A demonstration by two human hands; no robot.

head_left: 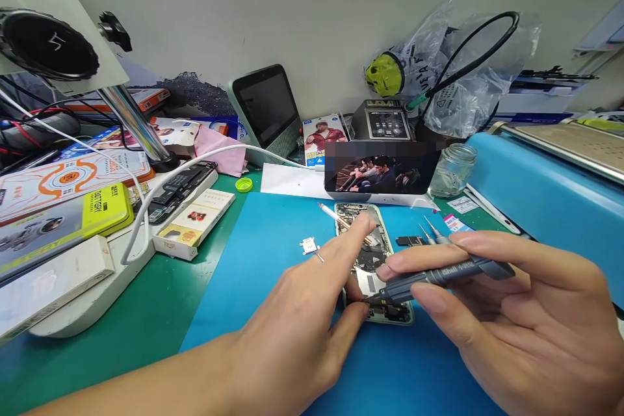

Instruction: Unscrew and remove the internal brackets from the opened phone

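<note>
An opened phone (371,260) with bare inner parts lies on the blue mat (234,273). My left hand (312,299) reaches over its left side, index finger stretched out, thumb and another finger pinched together near the lower edge; what is between them is hidden. My right hand (526,299) grips a dark grey screwdriver (439,275), its tip pointing left to my left fingertips over the phone's lower part. A slim white tool with a reddish end (334,213) lies across the phone, partly behind my index finger. Left of the phone is a small metal plate (309,246).
Behind the phone, a propped-up screen (383,169) shows a video. Thin tools (431,229) and a dark part (409,240) lie right of the phone. A glass jar (453,170) and blue machine (550,188) stand right; boxes (195,224) and a metal stand (134,120) left.
</note>
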